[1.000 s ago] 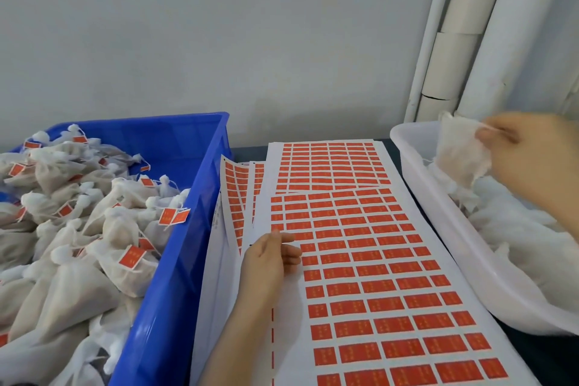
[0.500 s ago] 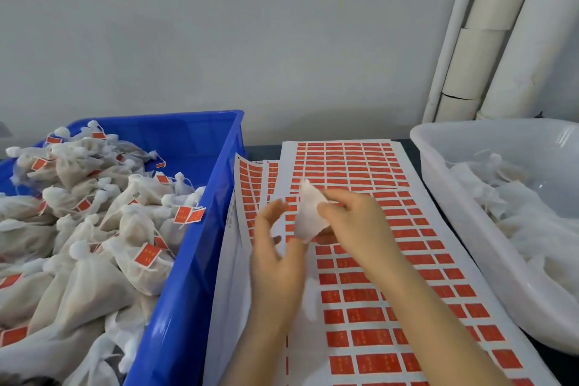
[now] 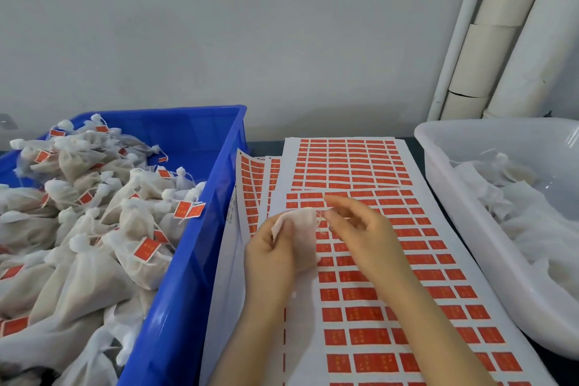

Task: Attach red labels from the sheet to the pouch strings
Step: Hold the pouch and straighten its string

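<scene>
A small white mesh pouch (image 3: 302, 233) is held over the label sheets by my left hand (image 3: 272, 257), which grips its lower left side. My right hand (image 3: 360, 232) sits just right of the pouch, its fingertips pinching the thin string at the pouch's top right corner. Beneath both hands lies a white sheet of red labels (image 3: 407, 285), overlapping another sheet (image 3: 347, 163) farther back. No label is visible in either hand.
A blue bin (image 3: 188, 260) on the left holds several pouches with red labels on their strings. A white tub (image 3: 463, 229) on the right holds unlabelled pouches. More label sheets (image 3: 250, 185) stick out at the left. White pipes (image 3: 501, 41) stand at the back right.
My right hand took a pouch from the white tub and brought it over the sheets. My left hand lifted off the sheet and gripped the pouch; the right now pinches its string.
</scene>
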A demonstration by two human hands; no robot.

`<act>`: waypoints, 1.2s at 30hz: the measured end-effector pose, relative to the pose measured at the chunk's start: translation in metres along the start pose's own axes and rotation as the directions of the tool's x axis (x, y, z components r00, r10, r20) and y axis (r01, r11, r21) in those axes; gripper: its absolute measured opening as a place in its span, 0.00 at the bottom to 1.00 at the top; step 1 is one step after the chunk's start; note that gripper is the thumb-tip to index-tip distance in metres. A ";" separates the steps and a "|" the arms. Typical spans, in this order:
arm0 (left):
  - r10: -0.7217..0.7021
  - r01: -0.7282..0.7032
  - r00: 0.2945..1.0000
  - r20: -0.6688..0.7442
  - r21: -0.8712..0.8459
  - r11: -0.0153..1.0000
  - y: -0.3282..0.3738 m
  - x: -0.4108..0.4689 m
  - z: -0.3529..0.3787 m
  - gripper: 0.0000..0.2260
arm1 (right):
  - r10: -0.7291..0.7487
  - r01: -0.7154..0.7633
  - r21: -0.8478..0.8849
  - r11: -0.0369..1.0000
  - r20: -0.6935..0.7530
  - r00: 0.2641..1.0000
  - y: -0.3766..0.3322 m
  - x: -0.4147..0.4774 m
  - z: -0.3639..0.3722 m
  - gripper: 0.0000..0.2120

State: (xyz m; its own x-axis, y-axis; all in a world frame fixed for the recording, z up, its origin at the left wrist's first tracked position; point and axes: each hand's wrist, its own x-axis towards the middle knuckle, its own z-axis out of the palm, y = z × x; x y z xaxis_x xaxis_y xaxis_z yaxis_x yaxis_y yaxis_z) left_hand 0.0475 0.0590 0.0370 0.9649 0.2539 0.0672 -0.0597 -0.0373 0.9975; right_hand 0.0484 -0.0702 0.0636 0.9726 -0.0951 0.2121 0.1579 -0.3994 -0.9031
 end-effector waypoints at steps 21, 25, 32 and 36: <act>0.081 -0.120 0.984 0.159 0.251 0.961 0.002 -0.004 0.004 0.06 | -0.213 0.210 -0.121 0.970 -0.017 0.977 0.005 -0.003 -0.001 0.10; 0.119 -0.169 0.979 0.163 0.340 0.925 0.002 -0.008 0.006 0.07 | -0.295 0.290 -0.097 0.952 -0.045 0.954 0.002 -0.005 -0.002 0.09; 0.109 -0.151 0.983 0.145 0.316 0.937 -0.004 -0.005 0.009 0.08 | -0.326 0.326 -0.030 0.945 -0.174 0.929 -0.009 -0.009 -0.005 0.07; 0.107 -0.204 0.962 0.251 0.399 0.894 -0.005 -0.010 0.014 0.11 | -0.426 0.433 -0.047 0.900 -0.306 0.851 -0.022 -0.012 -0.009 0.05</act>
State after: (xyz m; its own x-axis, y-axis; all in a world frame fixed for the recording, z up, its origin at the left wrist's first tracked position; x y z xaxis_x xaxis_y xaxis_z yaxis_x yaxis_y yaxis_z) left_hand 0.0420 0.0433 0.0307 0.9861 -0.0024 0.1661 -0.1477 -0.4707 0.8698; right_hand 0.0312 -0.0687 0.0842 0.7087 -0.1896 0.6795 0.5556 -0.4435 -0.7033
